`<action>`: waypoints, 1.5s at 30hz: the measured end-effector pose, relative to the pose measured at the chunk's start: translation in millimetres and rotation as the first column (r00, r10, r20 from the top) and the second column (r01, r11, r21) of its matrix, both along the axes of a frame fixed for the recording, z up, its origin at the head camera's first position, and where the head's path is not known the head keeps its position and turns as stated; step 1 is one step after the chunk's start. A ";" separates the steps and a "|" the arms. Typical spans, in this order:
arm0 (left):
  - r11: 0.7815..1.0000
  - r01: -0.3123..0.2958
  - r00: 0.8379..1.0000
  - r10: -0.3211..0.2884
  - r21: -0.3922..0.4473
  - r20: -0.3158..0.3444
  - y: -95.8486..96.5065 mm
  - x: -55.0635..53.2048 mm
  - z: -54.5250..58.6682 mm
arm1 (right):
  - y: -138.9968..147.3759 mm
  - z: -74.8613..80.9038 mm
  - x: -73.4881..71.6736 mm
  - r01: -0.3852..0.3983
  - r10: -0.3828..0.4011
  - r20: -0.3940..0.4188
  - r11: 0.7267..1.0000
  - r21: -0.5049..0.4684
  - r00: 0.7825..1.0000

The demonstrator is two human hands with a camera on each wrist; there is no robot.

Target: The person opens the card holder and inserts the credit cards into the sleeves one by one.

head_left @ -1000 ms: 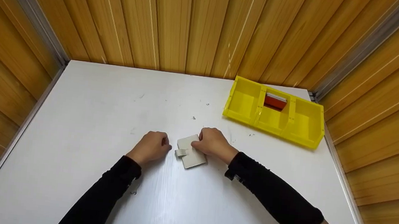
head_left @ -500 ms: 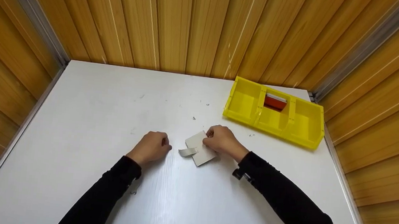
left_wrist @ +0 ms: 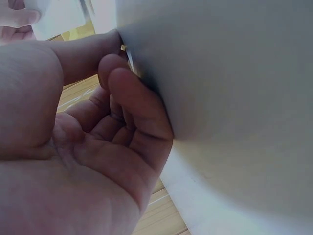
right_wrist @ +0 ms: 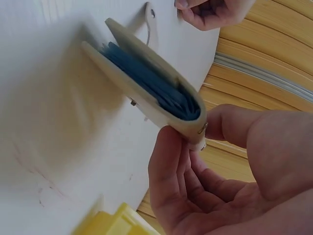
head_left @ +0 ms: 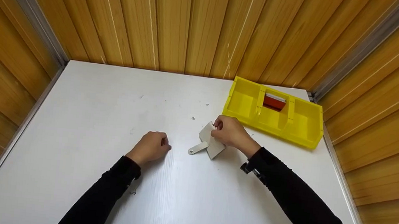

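Note:
A cream card holder with a snap strap is pinched at its spine between the thumb and fingers of my right hand. In the right wrist view the card holder appears tilted with its covers partly spread, and blue sleeves show between them. The strap hangs loose toward the left, its metal snap visible. My left hand rests on the white table, fingers loosely curled, holding nothing. In the left wrist view that hand lies against the tabletop.
At the back right stands a yellow tray with three compartments. A red item with a pale edge leans in its middle compartment. Wood-look panels border the table. Small dark marks or scraps dot the tabletop.
My right hand has moved the card holder to the right and away from me, closer to the yellow tray. The strap has swung out straighter. My left hand has stayed in place.

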State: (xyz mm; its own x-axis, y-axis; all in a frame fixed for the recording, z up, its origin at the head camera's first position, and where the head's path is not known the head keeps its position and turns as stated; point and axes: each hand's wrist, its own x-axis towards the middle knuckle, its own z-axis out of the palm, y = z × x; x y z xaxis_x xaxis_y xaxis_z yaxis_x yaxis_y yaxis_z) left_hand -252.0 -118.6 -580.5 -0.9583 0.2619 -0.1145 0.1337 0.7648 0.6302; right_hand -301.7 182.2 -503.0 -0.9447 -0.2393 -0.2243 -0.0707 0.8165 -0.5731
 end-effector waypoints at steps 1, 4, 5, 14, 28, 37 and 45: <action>1.000 0.001 1.000 -0.001 -0.001 0.001 0.0 0.0 0.3 | 0.8 2.0 0.1 -0.003 0.003 -0.015 1.000 0.001 1.000; 1.000 0.008 1.000 -0.008 -0.002 0.000 -0.4 0.0 0.6 | 2.6 9.5 0.6 -0.006 0.006 -0.068 1.000 0.006 0.998; 1.000 0.010 1.000 -0.010 -0.002 0.000 -0.5 -0.1 0.8 | 2.5 12.3 1.0 -0.007 0.008 -0.089 1.000 0.010 0.996; 1.000 0.010 1.000 -0.010 -0.004 0.010 0.1 -2.0 1.9 | -5.7 25.4 3.5 -0.010 0.026 -0.235 0.998 0.068 0.972; 1.000 0.009 1.000 -0.009 0.001 -0.007 -2.2 -2.2 0.1 | -33.0 -10.7 27.3 -0.189 0.390 -0.516 0.897 0.399 0.763; 1.000 0.003 1.000 -0.003 -0.005 -0.022 -3.0 -2.5 -0.6 | -66.1 -48.4 51.4 -0.285 0.489 -0.488 0.854 0.435 0.723; 1.000 -0.005 0.999 0.005 -0.009 -0.038 -0.7 -1.5 -3.0 | -72.7 -56.3 57.9 -0.330 0.513 -0.440 0.841 0.429 0.737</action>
